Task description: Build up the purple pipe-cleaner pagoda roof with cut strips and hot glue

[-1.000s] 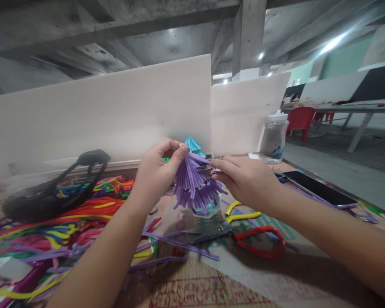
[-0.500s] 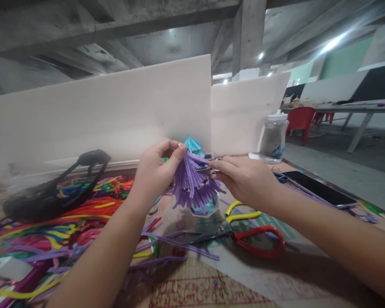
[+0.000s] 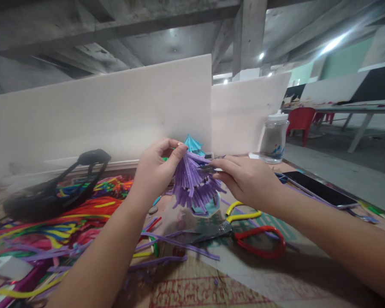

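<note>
A purple tiered piece made of fuzzy stems (image 3: 188,173) stands in the middle of the view. My left hand (image 3: 158,167) pinches its top between thumb and fingers. On the other side my right hand (image 3: 244,177) is closed on a small metal tool (image 3: 207,169), whose tip touches the upper purple stems. Under the purple tiers shows a pale teal base (image 3: 208,206). Behind stands a turquoise cone-shaped piece (image 3: 193,143). Scissors with red handles (image 3: 259,241) and a yellow-handled tool (image 3: 243,212) lie just in front.
Colourful fuzzy stems (image 3: 93,207) and a black strapped object (image 3: 35,201) cover the left side. A phone (image 3: 319,188) and a clear bottle (image 3: 273,139) are at the right. A white panel (image 3: 131,115) rises behind. Loose purple stems (image 3: 192,248) lie near the scissors.
My right hand and the metal tool have shifted very slightly at the purple stems. My left hand keeps its pinch at the top.
</note>
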The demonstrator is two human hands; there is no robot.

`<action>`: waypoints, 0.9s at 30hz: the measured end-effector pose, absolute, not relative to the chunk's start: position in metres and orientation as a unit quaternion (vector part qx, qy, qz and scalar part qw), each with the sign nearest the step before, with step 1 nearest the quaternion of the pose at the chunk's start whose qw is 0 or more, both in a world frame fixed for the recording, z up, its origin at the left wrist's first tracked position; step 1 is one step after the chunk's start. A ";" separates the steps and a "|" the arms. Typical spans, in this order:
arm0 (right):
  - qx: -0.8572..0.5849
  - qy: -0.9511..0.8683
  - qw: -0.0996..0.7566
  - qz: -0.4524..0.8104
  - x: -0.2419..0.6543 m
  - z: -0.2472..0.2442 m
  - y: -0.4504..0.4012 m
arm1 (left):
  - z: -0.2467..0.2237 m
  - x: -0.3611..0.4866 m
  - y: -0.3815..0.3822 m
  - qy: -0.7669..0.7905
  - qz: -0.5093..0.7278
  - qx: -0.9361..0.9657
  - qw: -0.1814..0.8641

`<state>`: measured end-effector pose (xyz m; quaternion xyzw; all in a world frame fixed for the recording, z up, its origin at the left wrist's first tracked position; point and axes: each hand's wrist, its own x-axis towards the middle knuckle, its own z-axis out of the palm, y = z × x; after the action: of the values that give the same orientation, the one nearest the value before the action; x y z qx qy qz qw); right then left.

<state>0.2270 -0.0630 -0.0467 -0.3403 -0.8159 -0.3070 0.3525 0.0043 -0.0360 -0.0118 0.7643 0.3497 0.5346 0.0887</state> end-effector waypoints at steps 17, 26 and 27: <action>-0.320 -0.813 0.375 -0.309 0.225 -0.046 -0.063 | -0.014 0.005 -0.033 0.331 0.531 0.774 0.099; -0.330 -0.805 0.372 -0.324 0.224 -0.048 -0.065 | -0.016 0.010 -0.038 0.320 0.518 0.789 0.086; -0.330 -0.804 0.372 -0.327 0.224 -0.048 -0.065 | -0.016 0.011 -0.039 0.319 0.518 0.789 0.086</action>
<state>0.2245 -0.0646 -0.0479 -0.3295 -0.8039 -0.3269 0.3718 0.0105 -0.0387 -0.0162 0.7892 0.3190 0.5177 0.0860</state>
